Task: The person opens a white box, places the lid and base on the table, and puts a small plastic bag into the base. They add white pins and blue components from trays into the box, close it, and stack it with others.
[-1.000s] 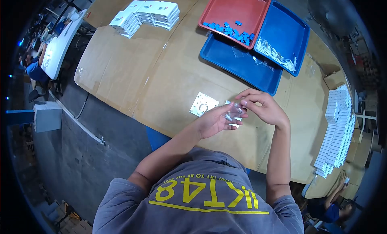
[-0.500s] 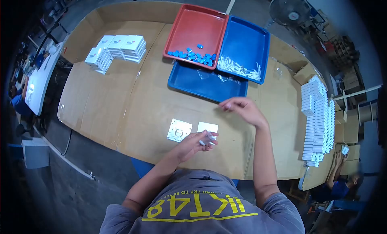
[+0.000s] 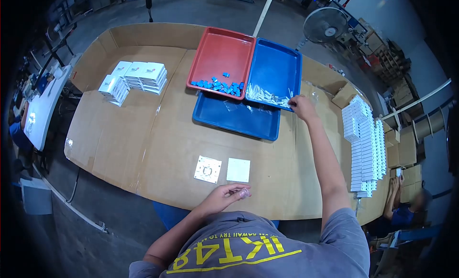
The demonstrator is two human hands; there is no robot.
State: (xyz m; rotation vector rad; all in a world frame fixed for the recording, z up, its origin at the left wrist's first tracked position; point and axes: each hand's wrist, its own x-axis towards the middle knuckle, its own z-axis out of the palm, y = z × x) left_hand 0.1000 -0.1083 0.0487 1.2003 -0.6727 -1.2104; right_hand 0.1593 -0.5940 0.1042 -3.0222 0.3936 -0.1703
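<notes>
My left hand [image 3: 224, 198] is closed on a small clear plastic bag [image 3: 244, 193], low over the near side of the table. Just beyond it lie a square white plate with a round cut-out centre [image 3: 207, 169] and a plain white square [image 3: 238, 170], side by side. My right hand [image 3: 303, 107] reaches to the near right corner of a blue tray [image 3: 277, 62], fingers pinched together beside the small white sticks [image 3: 267, 95]. Whatever is between those fingertips is hidden.
A red tray [image 3: 222, 48] holds small blue pieces [image 3: 217, 85]. Another blue tray [image 3: 234, 121] with clear bags sits below it. White boxes are stacked at left [image 3: 138, 74] and right [image 3: 368, 149]. A co-worker [image 3: 404, 211] is at far right.
My right hand has moved forward and right from mid-table to the tray of white sticks. My left hand has drawn back towards my body, still holding the bag. The view has shifted slightly.
</notes>
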